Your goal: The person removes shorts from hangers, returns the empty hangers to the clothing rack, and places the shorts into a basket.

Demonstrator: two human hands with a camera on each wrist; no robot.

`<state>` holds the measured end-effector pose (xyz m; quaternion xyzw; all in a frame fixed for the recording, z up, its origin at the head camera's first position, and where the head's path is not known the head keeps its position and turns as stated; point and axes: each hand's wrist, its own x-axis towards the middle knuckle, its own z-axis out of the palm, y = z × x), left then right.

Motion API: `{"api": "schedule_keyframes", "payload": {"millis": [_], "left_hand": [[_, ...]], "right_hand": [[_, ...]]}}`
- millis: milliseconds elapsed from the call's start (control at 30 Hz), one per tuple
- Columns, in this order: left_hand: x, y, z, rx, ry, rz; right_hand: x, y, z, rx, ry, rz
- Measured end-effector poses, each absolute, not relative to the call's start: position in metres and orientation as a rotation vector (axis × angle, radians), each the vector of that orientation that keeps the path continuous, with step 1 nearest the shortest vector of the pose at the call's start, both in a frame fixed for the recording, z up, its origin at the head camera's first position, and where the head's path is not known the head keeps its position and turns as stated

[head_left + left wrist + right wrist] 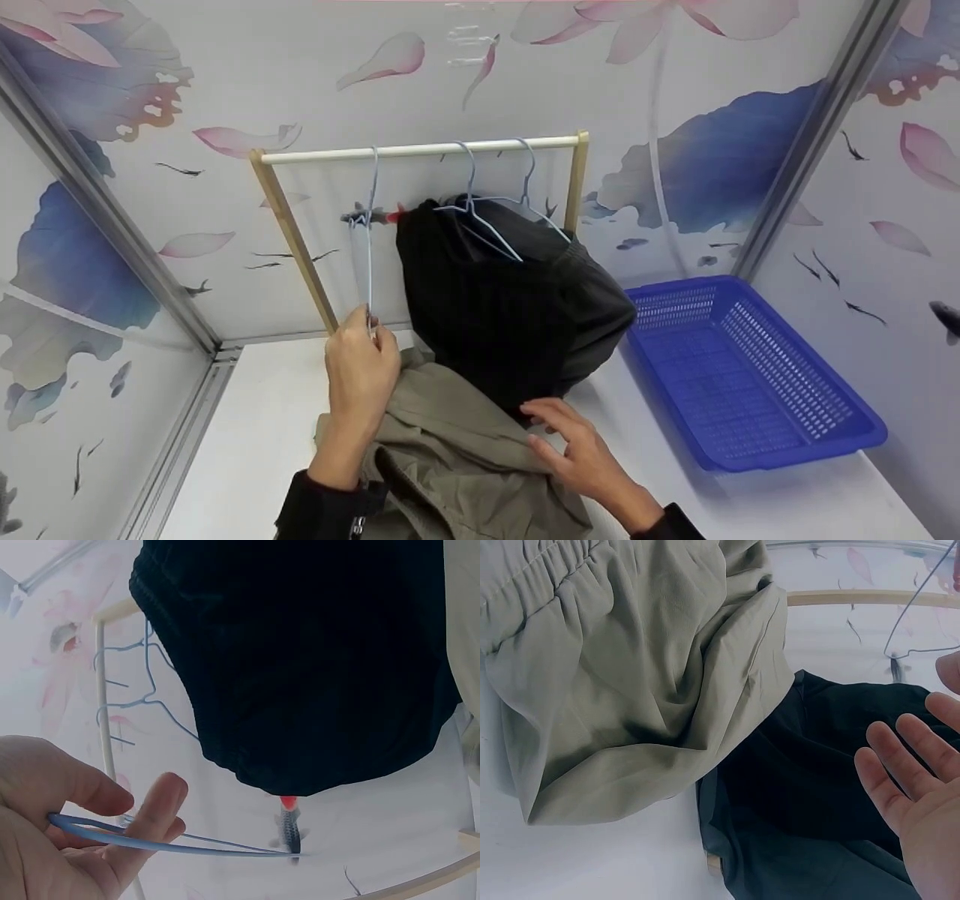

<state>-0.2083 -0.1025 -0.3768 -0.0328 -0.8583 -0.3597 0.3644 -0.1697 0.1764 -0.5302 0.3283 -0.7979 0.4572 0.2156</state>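
Observation:
My left hand (361,371) grips the lower end of a light blue wire hanger (369,262), whose hook is on the rack's rod. The left wrist view shows the hanger (172,846) passing between thumb and fingers. My right hand (581,454), fingers spread, is over the right side of the khaki garment (457,409); the head view does not tell whether it touches. That garment lies crumpled on the white table, its gathered elastic waistband (555,596) visible in the right wrist view. Dark clothes (480,307) hang just behind, on two more blue hangers (471,202).
The garment rack (319,155) has a white rod and wooden posts. To the right sits a blue perforated basket (739,390) on the white table (247,420). Printed panels (247,67) and metal frame posts enclose the table at the back and sides.

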Motion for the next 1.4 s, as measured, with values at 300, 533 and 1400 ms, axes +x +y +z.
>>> {"api": "schedule_keyframes", "payload": {"millis": [300, 533, 1400], "left_hand": [[-0.201, -0.104, -0.387, -0.131, -2.189, -0.940], [-0.192, -0.105, -0.397, -0.245, -2.151, -0.914], [-0.166, -0.127, -0.454, -0.494, -2.216, -0.784]], "right_hand": [[-0.172, 0.179, -0.527, 0.912, -2.174, 1.207], [-0.173, 0.183, -0.524, 0.809, -2.215, 1.198], [-0.153, 0.171, -0.540, 0.694, -2.197, 1.248]]}}
